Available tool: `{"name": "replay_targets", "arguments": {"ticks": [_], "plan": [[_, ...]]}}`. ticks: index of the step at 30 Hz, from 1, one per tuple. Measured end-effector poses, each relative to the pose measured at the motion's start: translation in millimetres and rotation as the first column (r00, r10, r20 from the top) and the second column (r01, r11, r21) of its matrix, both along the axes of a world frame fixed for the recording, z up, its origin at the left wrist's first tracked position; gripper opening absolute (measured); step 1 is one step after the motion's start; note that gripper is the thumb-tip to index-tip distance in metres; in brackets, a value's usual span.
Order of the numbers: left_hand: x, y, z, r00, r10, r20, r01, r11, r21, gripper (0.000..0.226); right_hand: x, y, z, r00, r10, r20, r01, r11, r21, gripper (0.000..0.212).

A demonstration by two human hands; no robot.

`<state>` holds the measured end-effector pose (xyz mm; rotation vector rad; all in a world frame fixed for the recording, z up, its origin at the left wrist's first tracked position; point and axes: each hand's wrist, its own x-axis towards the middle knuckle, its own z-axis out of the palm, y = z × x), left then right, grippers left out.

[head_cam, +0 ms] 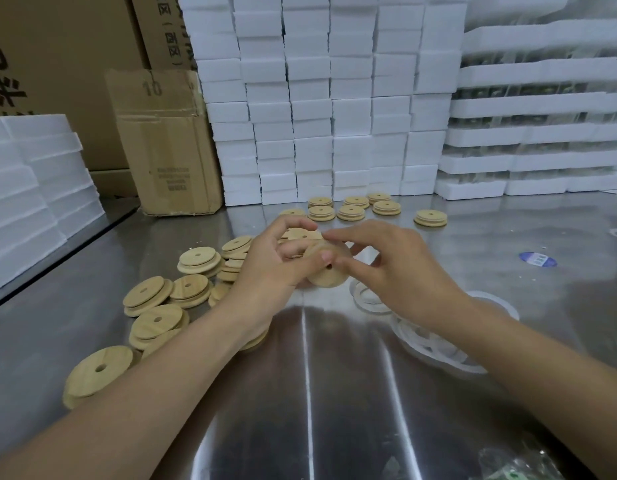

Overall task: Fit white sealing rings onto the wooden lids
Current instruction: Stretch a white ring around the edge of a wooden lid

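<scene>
My left hand [272,261] grips a round wooden lid [329,275] with a centre hole, held tilted above the steel table [300,393]. My right hand [400,268] touches the lid's top edge with its fingertips; whether a ring lies under them is hidden. Several loose wooden lids [151,296] lie heaped at the left. Translucent white sealing rings [435,344] are piled under and beside my right wrist. Several lids [355,209] stand in neat rows further back.
White foam blocks [317,109] are stacked in a wall at the table's back. A cardboard box [165,143] stands at the back left, with more foam slabs [30,188] on the far left. A blue sticker [538,260] lies at the right.
</scene>
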<state>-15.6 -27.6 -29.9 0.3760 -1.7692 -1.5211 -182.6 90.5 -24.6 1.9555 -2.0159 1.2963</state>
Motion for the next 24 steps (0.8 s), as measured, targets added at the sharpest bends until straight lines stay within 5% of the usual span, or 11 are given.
{"name": "replay_targets", "arguments": {"ticks": [8, 13, 21, 24], "plan": [[-3.7, -2.7, -4.2, 1.0, 0.003, -0.006, -0.003, 0.999, -0.041, 0.049, 0.6, -1.5, -1.4, 0.987, -0.026, -0.157, 0.012, 0.995, -0.095, 0.035], [-6.0, -3.9, -6.8, 1.0, 0.009, 0.026, -0.007, 0.996, -0.087, 0.052, -0.3, -0.1, 2.9, 0.975, -0.061, -0.215, 0.054, 0.998, -0.04, 0.014], [-4.4, -3.1, -3.3, 0.999, 0.037, 0.012, -0.036, 0.998, -0.044, 0.037, -7.8, 2.5, 1.6, 0.99, -0.139, -0.033, 0.141, 0.985, 0.094, 0.038], [-2.3, -2.4, -0.7, 0.999, 0.046, -0.014, -0.046, 0.999, 0.02, 0.033, -1.8, 0.7, -2.7, 0.993, -0.063, 0.097, 0.05, 0.99, 0.135, 0.049]]}}
